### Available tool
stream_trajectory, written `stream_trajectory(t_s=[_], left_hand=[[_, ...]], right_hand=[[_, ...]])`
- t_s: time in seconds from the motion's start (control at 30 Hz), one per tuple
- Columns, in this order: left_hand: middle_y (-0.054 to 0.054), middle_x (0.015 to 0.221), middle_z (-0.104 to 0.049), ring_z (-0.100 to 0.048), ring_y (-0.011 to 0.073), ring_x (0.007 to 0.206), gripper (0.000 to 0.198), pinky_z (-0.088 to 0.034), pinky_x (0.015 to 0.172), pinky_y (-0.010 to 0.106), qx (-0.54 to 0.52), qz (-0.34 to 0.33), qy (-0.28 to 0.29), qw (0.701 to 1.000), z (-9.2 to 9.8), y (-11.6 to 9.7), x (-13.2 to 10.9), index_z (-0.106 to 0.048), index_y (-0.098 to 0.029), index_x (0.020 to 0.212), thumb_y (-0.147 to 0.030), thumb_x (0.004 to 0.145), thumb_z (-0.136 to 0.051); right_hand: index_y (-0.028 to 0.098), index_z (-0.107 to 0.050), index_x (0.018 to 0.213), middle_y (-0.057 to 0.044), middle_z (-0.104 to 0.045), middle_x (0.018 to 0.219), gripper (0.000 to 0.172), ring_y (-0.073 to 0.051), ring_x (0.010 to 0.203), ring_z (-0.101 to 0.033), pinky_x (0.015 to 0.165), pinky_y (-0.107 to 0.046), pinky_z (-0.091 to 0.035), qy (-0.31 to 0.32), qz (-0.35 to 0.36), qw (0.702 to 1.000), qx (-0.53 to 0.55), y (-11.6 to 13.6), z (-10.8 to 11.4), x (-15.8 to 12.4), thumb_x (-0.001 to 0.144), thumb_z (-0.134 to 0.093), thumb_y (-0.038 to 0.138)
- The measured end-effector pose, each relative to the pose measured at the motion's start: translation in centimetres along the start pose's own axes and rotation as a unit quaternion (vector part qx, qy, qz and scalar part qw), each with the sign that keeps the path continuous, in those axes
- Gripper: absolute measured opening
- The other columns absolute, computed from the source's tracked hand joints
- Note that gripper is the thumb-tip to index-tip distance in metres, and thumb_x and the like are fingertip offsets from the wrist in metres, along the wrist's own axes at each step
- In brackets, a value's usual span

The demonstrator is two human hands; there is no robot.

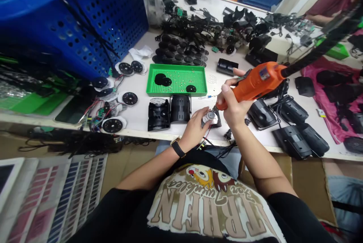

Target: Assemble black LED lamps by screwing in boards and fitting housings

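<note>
Head view: left hand (pixel 194 127) gripping small round wired component (pixel 210 118), lower centre of frame; right hand (pixel 234 101) clenching orange electric screwdriver (pixel 256 83), tip just above component. Component seeming light, thin leads fragile; best held by rim.

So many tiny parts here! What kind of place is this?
It looks like a small workshop where gadgets are put together. A right hand grips an orange electric screwdriver, black plastic cases sit on the white table, and a green tray holds small parts.
</note>
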State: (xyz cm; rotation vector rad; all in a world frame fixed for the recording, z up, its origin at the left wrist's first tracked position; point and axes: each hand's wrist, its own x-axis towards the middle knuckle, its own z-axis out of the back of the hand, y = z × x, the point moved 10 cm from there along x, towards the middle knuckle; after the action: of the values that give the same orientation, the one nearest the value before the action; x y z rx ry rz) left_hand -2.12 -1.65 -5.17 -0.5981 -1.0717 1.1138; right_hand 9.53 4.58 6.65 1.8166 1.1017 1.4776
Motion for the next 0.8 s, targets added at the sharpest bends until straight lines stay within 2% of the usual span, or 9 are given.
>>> stream_trajectory(t_s=[0.1,0.2,0.3,0.43,0.57,0.8], left_hand=[[0.016,0.140,-0.066,-0.064,0.0268,0.132,0.052,-0.051,0.116,0.049,-0.040,0.032,0.004,0.999,-0.3,0.8,-0.2,-0.046,-0.017,0.146,-0.017,0.098,-0.067],[0.016,0.139,-0.066,-0.063,0.0269,0.133,0.050,-0.051,0.116,0.049,-0.047,0.041,0.000,0.998,-0.3,1.0,-0.2,-0.048,-0.017,0.143,-0.016,0.097,-0.067],[0.016,0.137,-0.067,-0.064,0.0267,0.132,0.047,-0.051,0.115,0.048,-0.040,0.038,-0.005,0.998,-0.1,0.7,-0.2,-0.049,-0.018,0.141,-0.016,0.098,-0.066],[0.015,0.135,-0.068,-0.064,0.0261,0.131,0.045,-0.052,0.115,0.047,-0.029,0.021,-0.011,0.999,0.1,0.2,-0.2,-0.050,-0.018,0.140,-0.015,0.098,-0.066],[0.014,0.134,-0.068,-0.063,0.0257,0.131,0.040,-0.052,0.115,0.046,-0.019,0.001,-0.026,0.999,0.3,-0.3,-0.2,-0.053,-0.017,0.136,-0.015,0.098,-0.066],[0.014,0.132,-0.068,-0.064,0.0257,0.128,0.037,-0.054,0.112,0.046,-0.010,0.005,-0.027,1.000,0.4,-0.4,-0.2,-0.053,-0.018,0.136,-0.018,0.100,-0.064]], right_hand=[[0.027,-0.057,0.108,0.007,-0.056,0.080,0.035,-0.004,0.043,-0.052,0.040,-0.020,-0.043,0.029,-0.009,0.999,0.018,-0.3,-1.3,-0.8,0.087,-0.082,0.041],[0.027,-0.056,0.110,0.007,-0.054,0.078,0.040,-0.004,0.043,-0.051,0.040,-0.020,-0.044,0.034,-0.023,0.999,0.008,-0.7,-1.6,-1.4,0.086,-0.083,0.044],[0.027,-0.055,0.113,0.007,-0.054,0.078,0.041,-0.005,0.043,-0.052,0.040,-0.021,-0.045,0.031,-0.021,0.999,-0.005,-0.7,-1.4,-1.6,0.088,-0.081,0.044],[0.028,-0.056,0.115,0.007,-0.054,0.079,0.034,-0.005,0.043,-0.052,0.039,-0.021,-0.045,0.049,-0.009,0.999,-0.005,-0.3,-1.7,-1.7,0.091,-0.078,0.038],[0.028,-0.059,0.113,0.007,-0.053,0.078,0.030,-0.004,0.041,-0.050,0.038,-0.021,-0.044,0.053,-0.001,0.999,-0.013,0.0,-1.9,-1.8,0.092,-0.077,0.040],[0.029,-0.056,0.114,0.008,-0.053,0.076,0.028,-0.004,0.041,-0.049,0.039,-0.020,-0.045,0.069,0.006,0.997,-0.024,0.0,-2.2,-1.8,0.095,-0.074,0.037]])
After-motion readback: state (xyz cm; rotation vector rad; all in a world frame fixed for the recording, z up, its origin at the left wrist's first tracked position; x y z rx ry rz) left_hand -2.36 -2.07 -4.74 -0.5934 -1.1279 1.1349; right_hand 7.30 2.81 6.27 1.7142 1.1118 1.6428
